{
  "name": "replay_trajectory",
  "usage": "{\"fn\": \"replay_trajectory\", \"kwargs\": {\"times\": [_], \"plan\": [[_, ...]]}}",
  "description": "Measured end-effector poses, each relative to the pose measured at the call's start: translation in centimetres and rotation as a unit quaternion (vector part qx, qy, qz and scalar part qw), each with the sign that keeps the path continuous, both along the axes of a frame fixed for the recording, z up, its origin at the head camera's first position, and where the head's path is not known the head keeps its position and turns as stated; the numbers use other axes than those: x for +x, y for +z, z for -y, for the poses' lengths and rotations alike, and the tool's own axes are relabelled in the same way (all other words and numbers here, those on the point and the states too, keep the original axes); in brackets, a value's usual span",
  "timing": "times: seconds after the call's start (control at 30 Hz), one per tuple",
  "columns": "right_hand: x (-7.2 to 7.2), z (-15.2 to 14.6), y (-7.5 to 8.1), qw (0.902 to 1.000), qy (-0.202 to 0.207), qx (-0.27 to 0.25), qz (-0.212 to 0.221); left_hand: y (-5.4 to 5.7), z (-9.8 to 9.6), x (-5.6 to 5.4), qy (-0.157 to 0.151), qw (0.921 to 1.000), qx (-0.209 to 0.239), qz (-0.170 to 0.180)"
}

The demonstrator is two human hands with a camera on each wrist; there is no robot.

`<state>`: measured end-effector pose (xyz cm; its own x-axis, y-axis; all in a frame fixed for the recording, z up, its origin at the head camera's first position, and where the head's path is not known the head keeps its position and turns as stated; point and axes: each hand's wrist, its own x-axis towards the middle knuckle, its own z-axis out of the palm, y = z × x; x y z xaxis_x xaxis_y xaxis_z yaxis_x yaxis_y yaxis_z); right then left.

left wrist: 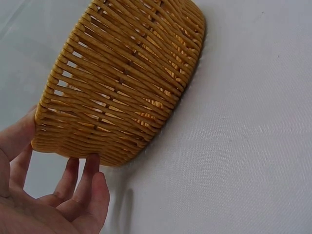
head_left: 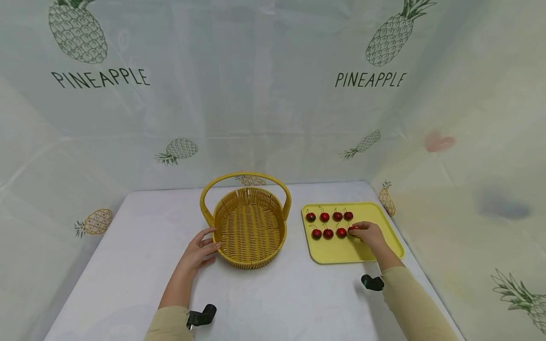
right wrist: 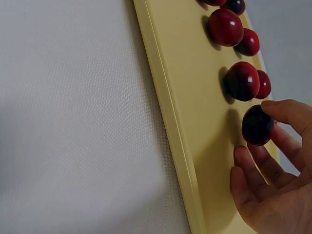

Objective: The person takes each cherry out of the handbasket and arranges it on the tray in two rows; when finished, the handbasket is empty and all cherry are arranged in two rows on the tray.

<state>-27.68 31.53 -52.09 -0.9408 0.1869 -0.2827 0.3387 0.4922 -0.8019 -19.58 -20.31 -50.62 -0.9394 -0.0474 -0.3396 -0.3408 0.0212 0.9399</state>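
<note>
A yellow woven basket [head_left: 249, 232] with a tall arched handle stands on the white table, and nothing lies inside it. My left hand [head_left: 199, 251] grips the basket's left side, thumb at the rim and fingers against the outer wall, as the left wrist view shows. Over the yellow tray [head_left: 375, 210], my right hand [head_left: 370, 234] pinches a dark red cherry [right wrist: 257, 126] between thumb and fingers. That cherry is at the right end of the front row. Beside it on the tray are other cherries [head_left: 341, 232] in two rows, most with thin stems.
The tray lies to the right of the basket, with bare table [head_left: 273, 303] in front of both. A pale cloth printed with pineapples [head_left: 181, 148] hangs behind the table and along its sides. A black wrist camera [head_left: 372, 282] sits by the right sleeve.
</note>
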Motion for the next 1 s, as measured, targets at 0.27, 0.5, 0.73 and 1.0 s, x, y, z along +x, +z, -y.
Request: {"fn": "replay_trajectory", "kwargs": {"times": [0.27,0.5,0.73,1.0], "plan": [[-0.03,0.12,0.20,0.9999,-0.012,0.001,0.009,0.00,-0.01,0.05,-0.002,1.0000,-0.001,-0.002],[0.06,-0.01,0.06,0.9999,-0.010,0.003,-0.001,-0.05,0.04,-0.12,-0.003,1.0000,0.001,-0.003],[0.10,0.15,-0.05,0.9996,-0.022,0.019,0.003,-0.01,-0.01,-0.20,-0.001,1.0000,-0.002,0.002],[-0.10,0.23,-0.09,0.9996,-0.013,0.026,0.008,0.27,0.04,-0.14,-0.002,0.9999,-0.002,0.011]]}}
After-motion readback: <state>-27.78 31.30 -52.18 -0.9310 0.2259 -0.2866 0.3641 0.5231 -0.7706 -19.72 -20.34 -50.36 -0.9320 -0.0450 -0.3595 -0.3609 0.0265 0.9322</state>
